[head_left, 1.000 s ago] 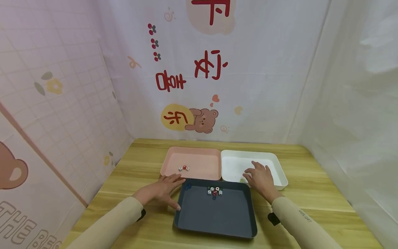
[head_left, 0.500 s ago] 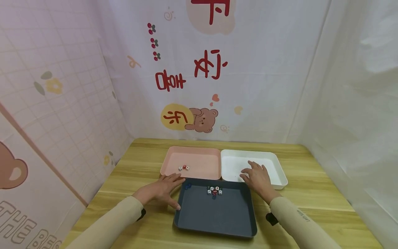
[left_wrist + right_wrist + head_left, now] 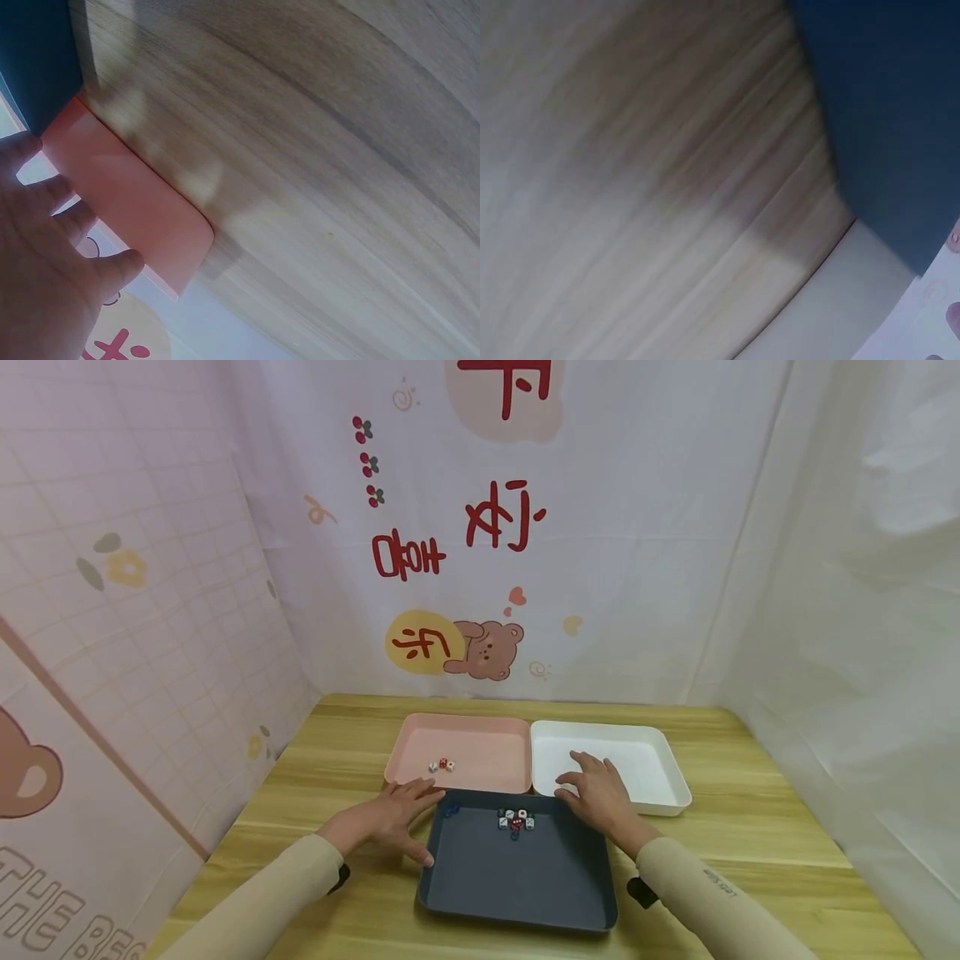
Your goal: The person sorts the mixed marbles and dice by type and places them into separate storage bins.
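Risked scattering crowded dice [image 3: 517, 822].
Spread left hand [image 3: 386, 822] at dark tray [image 3: 517, 885]; bent right hand [image 3: 599, 796] by white tray [image 3: 637, 756]; couldn't tell whether gripping.

Dice [image 3: 516, 823] pips mostly too small to read; blue bits [image 3: 451, 811] too tiny to identify. Right grip [image 3: 597, 795] hides part of white tray [image 3: 641, 756]. Left grip [image 3: 45, 255] cut off by left wrist view's left edge. Right wrist view blurred, dark tray [image 3: 900, 112] cropped there.
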A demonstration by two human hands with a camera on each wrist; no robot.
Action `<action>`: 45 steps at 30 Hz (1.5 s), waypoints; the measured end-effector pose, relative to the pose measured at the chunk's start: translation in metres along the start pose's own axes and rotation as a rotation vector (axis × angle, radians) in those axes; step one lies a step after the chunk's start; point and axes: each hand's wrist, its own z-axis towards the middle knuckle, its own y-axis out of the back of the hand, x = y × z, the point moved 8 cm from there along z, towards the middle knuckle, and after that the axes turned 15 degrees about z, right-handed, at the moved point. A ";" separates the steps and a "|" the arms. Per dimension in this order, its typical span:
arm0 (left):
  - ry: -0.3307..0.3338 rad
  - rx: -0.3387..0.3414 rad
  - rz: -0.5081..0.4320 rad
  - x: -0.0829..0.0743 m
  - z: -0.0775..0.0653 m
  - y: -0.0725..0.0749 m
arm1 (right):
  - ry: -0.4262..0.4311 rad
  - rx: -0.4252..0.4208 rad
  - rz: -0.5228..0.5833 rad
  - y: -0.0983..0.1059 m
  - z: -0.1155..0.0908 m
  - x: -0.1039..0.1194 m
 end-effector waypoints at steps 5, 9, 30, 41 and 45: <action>-0.005 -0.007 -0.003 0.000 0.001 -0.002 | 0.033 0.023 0.034 -0.006 0.000 0.015; -0.011 -0.011 -0.002 0.000 0.000 -0.003 | 0.067 0.041 0.060 -0.012 -0.001 0.026; -0.006 -0.018 -0.004 0.001 0.000 -0.001 | 0.219 0.210 0.070 -0.019 0.006 0.068; 0.008 -0.013 -0.004 0.002 0.001 -0.002 | 0.379 0.419 -0.153 -0.050 0.005 0.087; 0.007 -0.005 -0.020 0.000 0.001 -0.001 | 0.409 0.451 -0.238 -0.057 0.005 0.090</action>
